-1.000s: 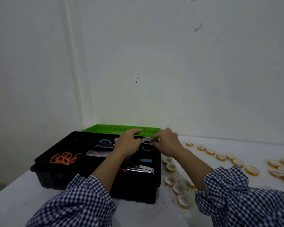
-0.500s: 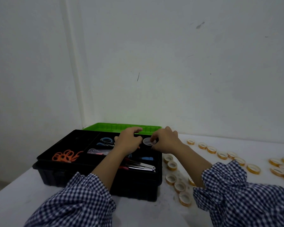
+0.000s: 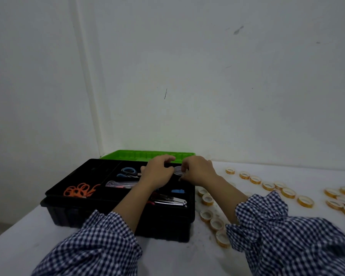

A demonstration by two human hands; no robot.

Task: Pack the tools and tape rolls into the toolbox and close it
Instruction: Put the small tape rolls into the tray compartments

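With both our left hand [image 3: 156, 172] and right hand [image 3: 197, 171] fingers pinching one tape roll [image 3: 178, 170] over the toolbox [image 3: 116, 213], we could fumble it onto the scissors [image 3: 127, 172].

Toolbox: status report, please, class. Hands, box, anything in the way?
Both hands, left hand and right hand, on one tape roll over the toolbox. Green lid open. Many tape rolls unpacked on the table.
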